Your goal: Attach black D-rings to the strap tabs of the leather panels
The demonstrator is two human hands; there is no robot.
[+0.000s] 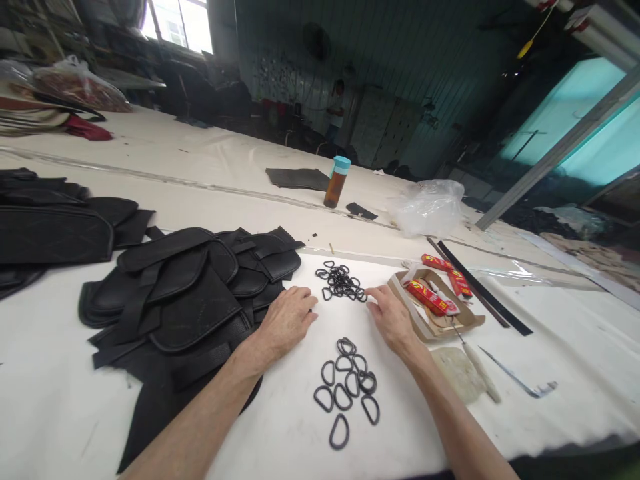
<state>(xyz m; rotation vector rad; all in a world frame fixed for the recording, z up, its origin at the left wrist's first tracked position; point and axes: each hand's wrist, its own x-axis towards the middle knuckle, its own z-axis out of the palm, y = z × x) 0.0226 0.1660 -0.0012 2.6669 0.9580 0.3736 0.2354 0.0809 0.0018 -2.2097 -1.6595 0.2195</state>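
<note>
My right hand [393,317] reaches the right edge of a pile of small black D-rings [345,283], its thumb and forefinger closing at the outermost ring. On the other side of the white table, my left hand [290,317] rests with curled fingers beside a stack of black padded pieces with straps [185,293]. A small dark bit shows at its fingertips, too little to name. Between my forearms lies a looser group of larger black D-rings [343,397], some overlapping, with one lying apart nearest to me.
Right of my hand stands an open cardboard box [433,327] with red packets; an awl [481,372] and a curved metal tool [520,375] lie near it. Farther back are black strips [485,287], a bottle [337,183] and a clear plastic bag [430,207]. More black pieces [55,230] lie left.
</note>
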